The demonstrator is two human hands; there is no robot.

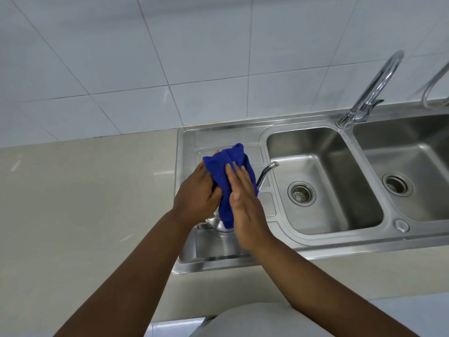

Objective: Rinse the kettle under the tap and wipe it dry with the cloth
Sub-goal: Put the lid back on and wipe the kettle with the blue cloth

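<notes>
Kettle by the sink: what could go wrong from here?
The right hand presses the cloth with flat fingers; only the left hand grips, so the kettle could slide off the drainboard into the basin. The cloth hides most of the kettle, so wet patches may be missed.

I am logging the steel kettle [219, 224], mostly hidden, sitting over the drainboard [213, 249], its spout [266, 173] pointing toward the basin [325, 215]. The blue cloth [232, 177] is lying bunched over its top and side.
</notes>
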